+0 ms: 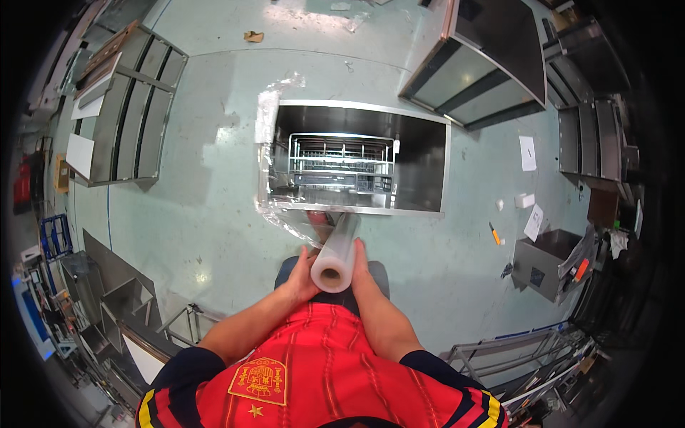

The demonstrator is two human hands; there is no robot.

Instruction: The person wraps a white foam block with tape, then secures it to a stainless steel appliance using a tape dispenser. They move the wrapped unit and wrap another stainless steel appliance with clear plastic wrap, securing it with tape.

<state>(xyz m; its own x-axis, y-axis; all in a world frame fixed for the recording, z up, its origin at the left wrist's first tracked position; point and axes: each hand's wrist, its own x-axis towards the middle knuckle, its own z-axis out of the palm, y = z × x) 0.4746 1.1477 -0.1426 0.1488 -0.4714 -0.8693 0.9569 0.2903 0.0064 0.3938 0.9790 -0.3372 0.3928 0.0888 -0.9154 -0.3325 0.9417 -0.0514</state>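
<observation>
In front of my body I hold a roll of clear stretch film [344, 246], its cardboard core end facing up toward me. My left hand [304, 275] grips the roll's left side, and my right hand [361, 265] presses along its right side. A band of loose clear film [285, 220] runs from the roll to the near left corner of a metal cabinet [422, 160] and covers its left edge. The cabinet's open side faces up. Inside it, toward the left, sits a wire rack basket [342, 160].
Metal cabinets [135, 107] stand at the left, with another cabinet [478, 71] at the far right. On the right floor lie paper sheets [527, 153], an orange-handled tool [494, 233] and a grey metal box [546, 265]. Metal frames [510, 357] are behind me at the right.
</observation>
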